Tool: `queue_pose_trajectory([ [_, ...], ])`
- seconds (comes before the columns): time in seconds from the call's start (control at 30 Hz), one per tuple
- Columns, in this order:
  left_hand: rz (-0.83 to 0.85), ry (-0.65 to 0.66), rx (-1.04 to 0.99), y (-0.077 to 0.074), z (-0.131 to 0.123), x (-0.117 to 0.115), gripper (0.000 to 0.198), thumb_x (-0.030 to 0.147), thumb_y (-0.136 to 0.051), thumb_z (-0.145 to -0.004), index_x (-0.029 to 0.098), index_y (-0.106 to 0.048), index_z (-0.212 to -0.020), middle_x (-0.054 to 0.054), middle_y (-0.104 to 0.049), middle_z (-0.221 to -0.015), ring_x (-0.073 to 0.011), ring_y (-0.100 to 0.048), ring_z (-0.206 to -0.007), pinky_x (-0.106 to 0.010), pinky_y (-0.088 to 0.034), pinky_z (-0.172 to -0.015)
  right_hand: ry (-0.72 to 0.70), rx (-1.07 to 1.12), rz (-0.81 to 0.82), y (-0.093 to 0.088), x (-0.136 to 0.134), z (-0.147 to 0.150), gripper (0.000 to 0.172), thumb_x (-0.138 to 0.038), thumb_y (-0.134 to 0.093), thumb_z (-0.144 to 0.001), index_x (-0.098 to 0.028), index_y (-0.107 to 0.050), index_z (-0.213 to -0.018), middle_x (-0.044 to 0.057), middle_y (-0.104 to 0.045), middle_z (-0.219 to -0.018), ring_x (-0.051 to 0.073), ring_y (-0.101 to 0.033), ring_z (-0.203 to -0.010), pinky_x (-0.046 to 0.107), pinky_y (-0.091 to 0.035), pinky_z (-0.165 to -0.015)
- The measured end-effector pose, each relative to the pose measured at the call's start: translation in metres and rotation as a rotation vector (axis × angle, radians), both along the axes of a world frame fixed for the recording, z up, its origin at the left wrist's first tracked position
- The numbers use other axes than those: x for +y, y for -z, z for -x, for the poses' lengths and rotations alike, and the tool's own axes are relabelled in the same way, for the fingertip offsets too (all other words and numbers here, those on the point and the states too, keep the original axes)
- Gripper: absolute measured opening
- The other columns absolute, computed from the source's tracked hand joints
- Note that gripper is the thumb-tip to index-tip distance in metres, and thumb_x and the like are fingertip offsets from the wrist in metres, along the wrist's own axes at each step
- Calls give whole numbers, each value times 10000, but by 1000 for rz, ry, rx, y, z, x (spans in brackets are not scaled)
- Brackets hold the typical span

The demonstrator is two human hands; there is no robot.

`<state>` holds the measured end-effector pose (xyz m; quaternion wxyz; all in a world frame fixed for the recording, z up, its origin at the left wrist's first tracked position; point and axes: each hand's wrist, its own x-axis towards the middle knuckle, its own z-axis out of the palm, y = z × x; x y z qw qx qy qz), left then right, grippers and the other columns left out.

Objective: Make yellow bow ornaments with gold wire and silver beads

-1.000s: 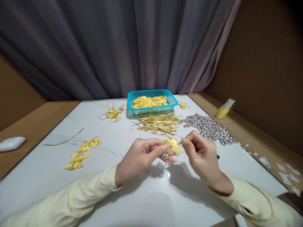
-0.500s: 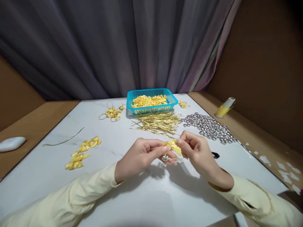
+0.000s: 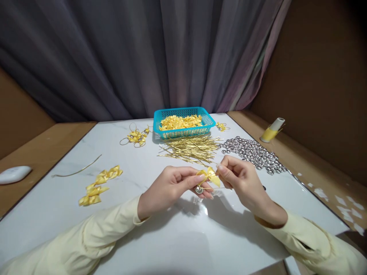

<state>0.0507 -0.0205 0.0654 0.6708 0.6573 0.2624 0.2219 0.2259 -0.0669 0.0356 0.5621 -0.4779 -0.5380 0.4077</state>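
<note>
Between thumb and fingers, my left hand [image 3: 179,183] pinches a yellow ribbon bow [image 3: 212,177] above the table. A round silver bell or bead [image 3: 198,189] hangs just under the bow against those fingers. My right hand [image 3: 239,179] is closed in a pinch at the bow's right side, on a thin gold wire [image 3: 217,173] that runs from the bow. Another stretch of wire passes below the bow toward the right hand.
A blue basket [image 3: 183,133] of yellow bows stands at the back. Before it lie gold wires [image 3: 192,148], with silver beads [image 3: 255,152] to the right. Loose bows [image 3: 97,187], finished-looking loops [image 3: 137,136] and a single wire [image 3: 78,171] lie left. A ribbon-wrapped cone [image 3: 272,131] stands right.
My right hand has moved slightly up and right, away from the bow, and more wire shows between them. My left hand keeps its hold with little shift.
</note>
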Motion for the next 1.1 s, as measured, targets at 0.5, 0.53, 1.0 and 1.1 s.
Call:
queue_pose_trajectory([
  [0.5,-17,109,-5,-4,2,-2,220,183,-466,-870,97,-655,-798,-62,-690,-777,-144,-655,-699,-241,-514,-684,-208,217,158,4,4,-1,337,-405,-596,-757,-168,-436,-578,-79,-357,-427,44,-250,-372,202,-165,-383],
  [0.53,-21,108,-1,-5,2,-2,222,183,-464,-870,97,-654,-793,-62,-689,-774,-144,-654,-696,-240,-513,-682,-201,201,141,4,4,0,331,-401,-593,-763,-167,-440,-585,-73,-374,-441,46,-266,-380,200,-175,-385],
  [1.0,-9,119,-1,-5,0,-3,203,190,-475,-859,94,-644,-800,-66,-677,-753,-152,-648,-673,-259,-516,-660,-303,179,139,3,4,-1,330,-392,-596,-769,-163,-449,-582,-69,-394,-453,47,-281,-389,193,-173,-381],
  [1.1,-17,132,12,-5,1,-3,211,202,-468,-863,93,-639,-806,-77,-681,-755,-157,-646,-673,-266,-516,-652,-341,199,151,3,6,-2,320,-388,-594,-767,-165,-450,-589,-76,-371,-454,47,-276,-386,195,-158,-382],
])
